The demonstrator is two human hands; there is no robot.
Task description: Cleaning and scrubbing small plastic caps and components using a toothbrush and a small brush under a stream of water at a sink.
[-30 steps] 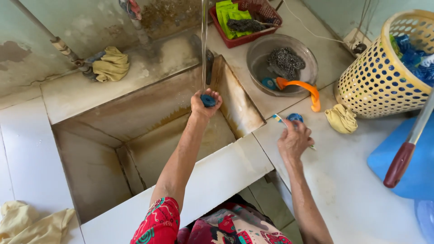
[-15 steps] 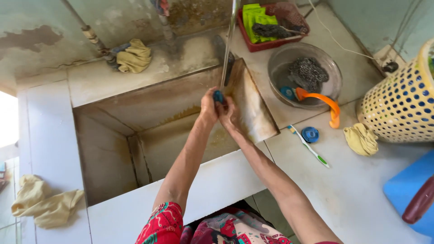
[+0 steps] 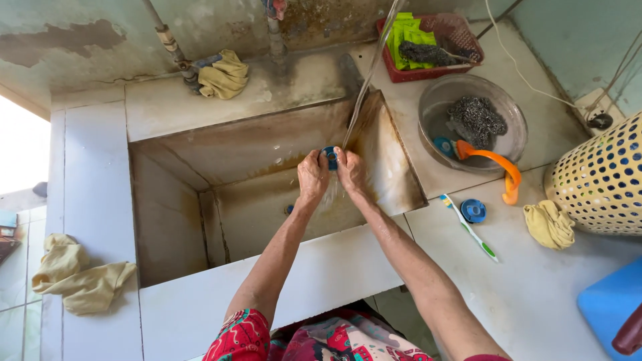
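Over the deep stained sink basin (image 3: 167, 200), my left hand (image 3: 311, 176) and my right hand (image 3: 350, 171) meet around a small round blue object (image 3: 330, 156). A thin stream of water (image 3: 366, 77) falls from above onto it and my fingers. Both hands grip the blue object together, fingers curled on it. A second small blue round piece (image 3: 474, 210) lies on the white counter to the right, beside a white and green toothbrush (image 3: 469, 228).
A clear bowl (image 3: 508, 144) holds a steel scourer (image 3: 475, 121) and an orange-handled tool (image 3: 498, 168). A red basket (image 3: 461, 33) sits at the back. A cream perforated basket (image 3: 600, 177), yellow cloths (image 3: 549, 224) (image 3: 225, 74) (image 3: 75, 275) and a blue board (image 3: 612, 307) lie around.
My right hand left the counter, where the toothbrush and blue piece stay, and joined my left hand on the blue object under the water. The camera shifted leftward.
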